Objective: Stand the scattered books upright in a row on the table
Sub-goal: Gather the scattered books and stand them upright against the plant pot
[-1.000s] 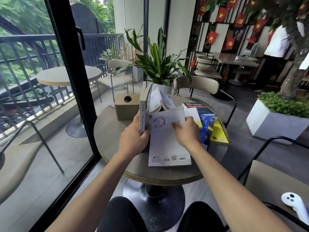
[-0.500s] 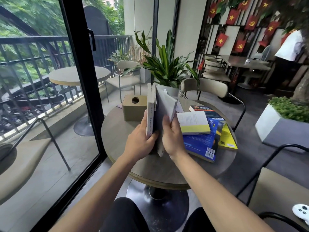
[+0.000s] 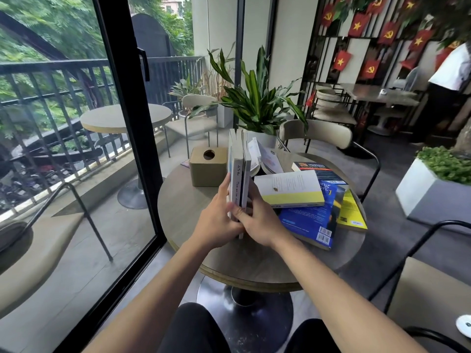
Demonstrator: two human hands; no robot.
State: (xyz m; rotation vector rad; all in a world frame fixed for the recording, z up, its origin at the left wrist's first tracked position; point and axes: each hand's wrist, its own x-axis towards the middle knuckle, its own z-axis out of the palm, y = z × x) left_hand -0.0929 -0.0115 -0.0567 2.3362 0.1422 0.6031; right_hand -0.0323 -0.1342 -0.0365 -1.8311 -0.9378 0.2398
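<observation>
Two thin paperbacks, the upright books (image 3: pixel 238 174), stand on their bottom edges on the round tabletop (image 3: pixel 183 225), spines facing the person. The left hand (image 3: pixel 216 225) presses flat against their left cover and the right hand (image 3: pixel 257 222) against their right cover, so the pair is pinched between the two grips, each closed on the books low down near the bottom edge.

Just beyond the right hand another book (image 3: pixel 265 159) sits with its pages splayed open behind the pair. To the right of the right hand four more lie flat in a loose heap: a white and yellow book (image 3: pixel 290 191) on top, a blue book (image 3: pixel 311 220) under it, a yellow book (image 3: pixel 351 212) further right, and a dark book (image 3: pixel 318 169) at the back. A tan tissue box (image 3: pixel 207 166) stands beyond the left hand, just beside the upright pair.

These look like light, soft-covered books that will bend and fan open, so thin ones probably will not stand alone once let go. The flat ones are best taken by the spine edge, thumb on one cover and fingers under the other, then tipped up and pushed against the standing pair. The tissue box could likely serve as a stop on the left.
</observation>
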